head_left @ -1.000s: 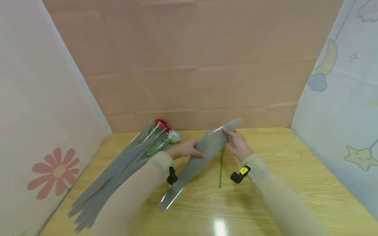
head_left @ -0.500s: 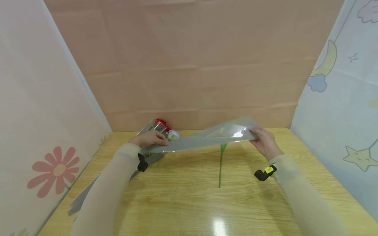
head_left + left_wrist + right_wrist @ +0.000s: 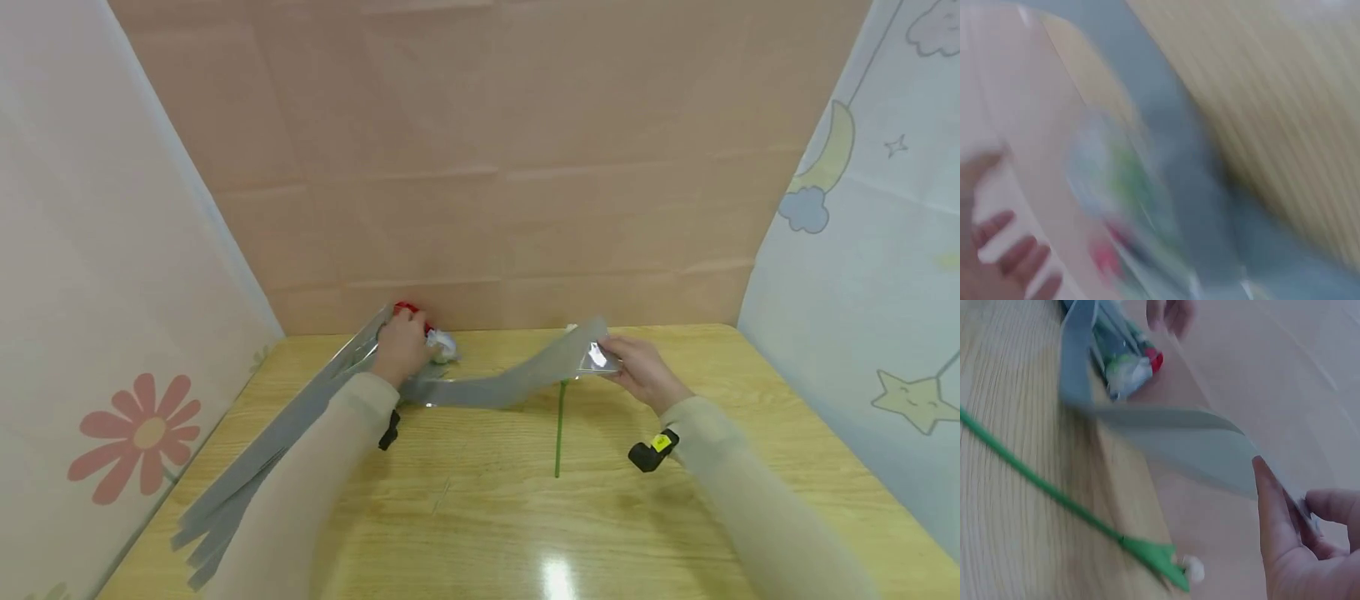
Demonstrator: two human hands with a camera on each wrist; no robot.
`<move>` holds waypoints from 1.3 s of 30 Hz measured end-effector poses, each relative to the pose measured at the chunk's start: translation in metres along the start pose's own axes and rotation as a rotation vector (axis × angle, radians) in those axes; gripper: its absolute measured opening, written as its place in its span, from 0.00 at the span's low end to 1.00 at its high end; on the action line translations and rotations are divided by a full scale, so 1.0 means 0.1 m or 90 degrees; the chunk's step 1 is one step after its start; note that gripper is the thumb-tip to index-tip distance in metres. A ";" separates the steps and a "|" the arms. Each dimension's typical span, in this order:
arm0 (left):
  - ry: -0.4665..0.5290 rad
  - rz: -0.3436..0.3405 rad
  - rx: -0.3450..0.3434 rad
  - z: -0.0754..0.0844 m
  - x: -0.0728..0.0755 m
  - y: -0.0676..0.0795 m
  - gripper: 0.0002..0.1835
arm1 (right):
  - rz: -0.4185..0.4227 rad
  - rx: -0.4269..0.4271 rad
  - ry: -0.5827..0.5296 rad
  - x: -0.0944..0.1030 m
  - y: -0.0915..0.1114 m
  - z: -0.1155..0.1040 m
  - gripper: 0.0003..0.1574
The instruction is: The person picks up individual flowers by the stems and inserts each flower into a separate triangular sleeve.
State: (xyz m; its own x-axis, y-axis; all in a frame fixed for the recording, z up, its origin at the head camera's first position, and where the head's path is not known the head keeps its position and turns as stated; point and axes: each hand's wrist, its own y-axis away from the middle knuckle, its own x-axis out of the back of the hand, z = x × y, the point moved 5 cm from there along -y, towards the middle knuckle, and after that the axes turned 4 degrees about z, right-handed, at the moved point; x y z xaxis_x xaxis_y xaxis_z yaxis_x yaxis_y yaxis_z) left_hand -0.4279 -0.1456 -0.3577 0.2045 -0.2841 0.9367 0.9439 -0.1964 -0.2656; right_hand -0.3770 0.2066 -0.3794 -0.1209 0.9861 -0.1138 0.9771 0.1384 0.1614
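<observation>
My right hand (image 3: 639, 371) pinches one end of a grey, see-through flower sleeve (image 3: 510, 387) between thumb and fingers. From there the sleeve (image 3: 1179, 440) sags leftward in a curve, its far end lying over the wrapped flowers. My left hand (image 3: 402, 346) is above those flowers with nothing in its grasp; the left wrist view shows its fingers (image 3: 1019, 259) apart and loosely bent. Beneath the sleeve a single flower with a green stem (image 3: 558, 433) lies on the table; its small white head (image 3: 1194, 569) shows in the right wrist view.
Several grey sleeves (image 3: 255, 475) lie slantwise on the left of the wooden table (image 3: 480, 533). A red flower (image 3: 405, 307) and a white flower (image 3: 444, 346) show at their upper ends. A brown backdrop (image 3: 480, 208) rises behind, with patterned side walls.
The sleeve was lifted and stretched sideways between both hands. My left hand then let go of its end and moved up over the red flower, while my right hand shifted slightly back left.
</observation>
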 end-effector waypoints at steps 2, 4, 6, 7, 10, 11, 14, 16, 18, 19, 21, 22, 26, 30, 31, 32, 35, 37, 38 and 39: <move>0.095 -0.063 -0.062 0.36 -0.14 0.04 0.49 | -0.005 0.002 -0.003 -0.12 0.00 -0.05 0.36; 0.204 -0.149 -0.112 0.70 -0.30 0.12 0.63 | -0.014 0.007 -0.012 -0.26 0.00 -0.11 0.30; 0.274 -0.203 -0.147 0.95 -0.42 0.16 0.70 | -0.027 0.014 -0.033 -0.40 0.00 -0.17 0.24; 0.301 -0.211 -0.158 1.04 -0.46 0.18 0.72 | -0.037 0.020 -0.041 -0.47 0.00 -0.19 0.22; 0.364 -0.193 -0.157 1.15 -0.56 0.18 0.72 | -0.067 0.031 -0.055 -0.62 0.01 -0.25 0.20; 0.383 -0.180 -0.150 1.16 -0.57 0.17 0.70 | -0.075 0.033 -0.054 -0.65 0.01 -0.25 0.21; 0.417 -0.145 -0.143 1.13 -0.60 0.17 0.64 | -0.075 0.040 -0.037 -0.65 0.01 -0.25 0.24; 0.424 -0.129 -0.148 1.10 -0.59 0.18 0.61 | -0.062 0.042 -0.023 -0.60 0.00 -0.23 0.22; 0.432 -0.113 -0.161 1.08 -0.56 0.18 0.60 | -0.043 0.045 -0.012 -0.54 -0.01 -0.22 0.17; 0.434 -0.104 -0.167 1.07 -0.55 0.17 0.59 | -0.035 0.046 -0.011 -0.51 -0.01 -0.21 0.13; 0.441 -0.090 -0.180 1.06 -0.52 0.16 0.57 | -0.027 0.047 -0.018 -0.47 -0.02 -0.20 0.06; 0.443 -0.086 -0.184 1.05 -0.51 0.15 0.56 | -0.027 0.049 -0.026 -0.47 -0.03 -0.19 0.06; 0.447 -0.091 -0.182 1.05 -0.49 0.14 0.52 | -0.049 0.049 -0.057 -0.53 -0.04 -0.18 0.10; 0.450 -0.105 -0.158 1.03 -0.47 0.15 0.50 | -0.058 0.066 -0.025 -0.58 -0.04 -0.19 0.10; 0.453 -0.104 -0.157 1.02 -0.46 0.14 0.50 | -0.053 0.073 -0.013 -0.58 -0.04 -0.20 0.12; 0.451 -0.099 -0.155 1.00 -0.44 0.13 0.49 | -0.043 0.080 -0.001 -0.56 -0.04 -0.21 0.13; 0.425 -0.086 -0.153 0.94 -0.39 0.09 0.49 | -0.010 0.093 0.021 -0.50 -0.05 -0.24 0.11; 0.406 -0.078 -0.157 0.92 -0.38 0.07 0.49 | 0.021 0.091 0.019 -0.46 -0.05 -0.24 0.07; 0.396 -0.081 -0.156 0.92 -0.37 0.07 0.49 | 0.033 0.091 0.016 -0.45 -0.05 -0.24 0.09; 0.393 -0.089 -0.156 0.92 -0.38 0.07 0.50 | 0.037 0.090 0.009 -0.45 -0.05 -0.24 0.10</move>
State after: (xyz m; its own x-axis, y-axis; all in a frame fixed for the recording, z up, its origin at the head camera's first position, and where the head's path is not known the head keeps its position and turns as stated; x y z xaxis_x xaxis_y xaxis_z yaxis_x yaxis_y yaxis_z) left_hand -0.4049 -0.0498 -0.3743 -0.1700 -0.7101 0.6833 0.8497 -0.4567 -0.2633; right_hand -0.3807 0.1634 -0.3518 -0.0655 0.9934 -0.0938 0.9973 0.0683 0.0275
